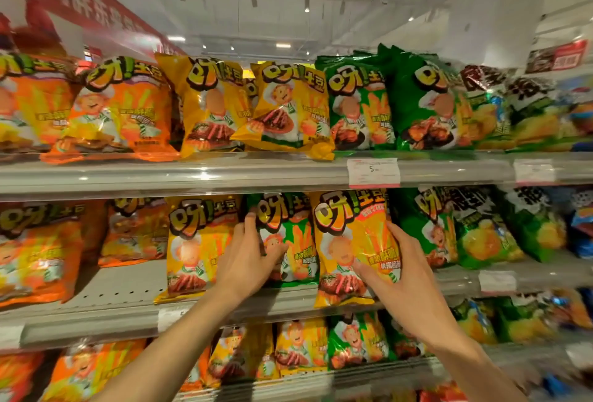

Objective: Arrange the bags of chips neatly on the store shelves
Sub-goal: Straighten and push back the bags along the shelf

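On the middle shelf [128, 302] stand orange, yellow and green chip bags. My left hand [247, 260] grips the left edge of a green bag [295, 241], thumb up along its side and fingers curled onto its front. My right hand [398, 276] holds a yellow bag [346, 234] by its lower right corner, thumb on the front and fingers round the right edge. Another yellow bag [192, 241] stands just left of my left hand. Both held bags are upright, their bases on the shelf.
The top shelf [224, 173] carries orange, yellow and green bags in a row, with a price tag [373, 172] on its rail. A gap of bare shelf lies left of the yellow bag. The bottom shelf holds more bags. Other snack bags fill the right side.
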`<state>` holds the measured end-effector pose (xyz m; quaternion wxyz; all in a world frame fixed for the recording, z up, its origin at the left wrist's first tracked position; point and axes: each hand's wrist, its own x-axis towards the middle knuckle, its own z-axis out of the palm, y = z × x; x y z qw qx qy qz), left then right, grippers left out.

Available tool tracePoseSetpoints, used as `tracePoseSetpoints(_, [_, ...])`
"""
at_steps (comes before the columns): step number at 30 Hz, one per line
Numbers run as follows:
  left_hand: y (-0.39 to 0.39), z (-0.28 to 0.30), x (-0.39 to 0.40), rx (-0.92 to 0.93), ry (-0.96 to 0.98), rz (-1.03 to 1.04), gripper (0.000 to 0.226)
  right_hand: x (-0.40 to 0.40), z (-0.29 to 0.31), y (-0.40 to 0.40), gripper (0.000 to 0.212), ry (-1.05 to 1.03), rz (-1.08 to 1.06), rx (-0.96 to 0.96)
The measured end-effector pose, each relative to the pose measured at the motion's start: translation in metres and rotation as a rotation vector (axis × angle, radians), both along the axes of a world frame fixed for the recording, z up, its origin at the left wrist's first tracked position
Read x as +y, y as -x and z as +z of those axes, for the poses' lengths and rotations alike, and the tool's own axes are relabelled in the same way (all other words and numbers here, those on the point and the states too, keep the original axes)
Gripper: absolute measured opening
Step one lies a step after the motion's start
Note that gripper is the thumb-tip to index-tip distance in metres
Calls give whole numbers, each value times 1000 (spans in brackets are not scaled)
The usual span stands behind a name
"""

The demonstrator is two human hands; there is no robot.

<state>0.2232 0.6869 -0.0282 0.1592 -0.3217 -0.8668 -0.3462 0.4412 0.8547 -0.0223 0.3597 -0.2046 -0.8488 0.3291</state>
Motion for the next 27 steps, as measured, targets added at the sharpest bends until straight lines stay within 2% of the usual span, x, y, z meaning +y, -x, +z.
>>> tracePoseSetpoints(3, [-2, -2, -1, 78, 47, 77, 89, 7, 4, -7, 90, -13, -18, 17])
tracePoseSetpoints(5, [-7, -3, 1, 238, 41, 112, 84, 12, 5, -14, 90, -24, -37, 25])
tracePoseSetpoints(8, [-25, -5, 14, 444, -62, -49, 64, 20, 6, -25, 90, -31, -69, 9])
tracePoseSetpoints(9, [-33, -6, 23, 434, -67, -123, 58, 23, 6, -29, 91, -38, -82, 6])
tracePoseSetpoints(11, [-47, -6, 44, 293, -67, -215, 57, 30, 5, -37, 91, -48, -106, 7])
tracePoseSetpoints(13, [-52, -4, 66, 119, -79, -238, 66, 37, 4, -44, 91, -52, -130, -3])
tracePoseSetpoints(18, [-53, -3, 109, -20, 83, -240, 83, 53, -1, -59, 93, -73, -188, -33])
tracePoseSetpoints(21, [-56, -5, 127, -172, 91, -261, 94, 59, -3, -65, 92, -72, -192, -43])
tracePoseSetpoints(27, [-60, -6, 136, -193, -22, -252, 90, 70, -4, -76, 89, -93, -183, -69])
